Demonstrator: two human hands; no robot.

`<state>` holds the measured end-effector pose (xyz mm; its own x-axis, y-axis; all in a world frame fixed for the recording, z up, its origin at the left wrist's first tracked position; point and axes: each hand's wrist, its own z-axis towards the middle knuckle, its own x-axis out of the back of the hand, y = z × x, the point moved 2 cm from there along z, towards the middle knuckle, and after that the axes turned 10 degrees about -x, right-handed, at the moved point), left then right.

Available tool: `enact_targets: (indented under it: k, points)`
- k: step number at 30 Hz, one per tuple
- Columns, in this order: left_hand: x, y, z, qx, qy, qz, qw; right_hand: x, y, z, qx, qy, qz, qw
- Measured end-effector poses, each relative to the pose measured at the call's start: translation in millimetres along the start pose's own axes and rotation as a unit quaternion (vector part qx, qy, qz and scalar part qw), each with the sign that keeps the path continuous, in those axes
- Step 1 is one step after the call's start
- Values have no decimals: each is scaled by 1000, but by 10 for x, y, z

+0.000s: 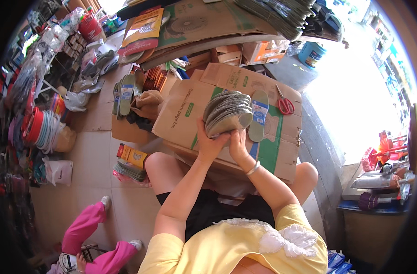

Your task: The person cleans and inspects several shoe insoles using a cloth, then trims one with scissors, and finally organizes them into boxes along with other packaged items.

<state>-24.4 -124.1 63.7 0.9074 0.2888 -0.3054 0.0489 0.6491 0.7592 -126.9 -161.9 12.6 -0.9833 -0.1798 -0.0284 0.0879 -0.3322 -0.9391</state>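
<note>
A thick stack of grey-green shoe insoles [224, 109] stands tilted above the cardboard box in front of me. My left hand [210, 142] wraps round its near left side. My right hand [238, 145] closes on the near end of the stack, its fingertips close to my left thumb. Just right of the stack, one green insole with a blue and white label [259, 115] lies on the box. Further right lie red-handled scissors [285, 104], blades pointing away from me. The flattened top of the cardboard box [181, 107] serves as the work surface.
Labelled insoles [125, 96] and brown cloth [149, 101] fill a carton on the left. More insoles [131, 170] lie on the floor by my left knee. A table [208, 39] bearing insole bundles stands beyond. A person in pink trousers [87, 223] sits lower left.
</note>
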Motion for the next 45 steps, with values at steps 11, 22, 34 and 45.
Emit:
enact_targets:
  k: [11,22,34,45]
  points:
    - [225,-162,-173,78,-32,31,996,-8,-354,-73,-90,-91,108,986]
    - [-11,506,156,-59,-26,82,995,45,-1260,299,60,-92,103,989]
    - [38,468,143,-6,-28,108,994,12,-1270,198,6,-80,159,984]
    - [69,512,148,15,58,3,998,36,-926,193,-37,44,198,979]
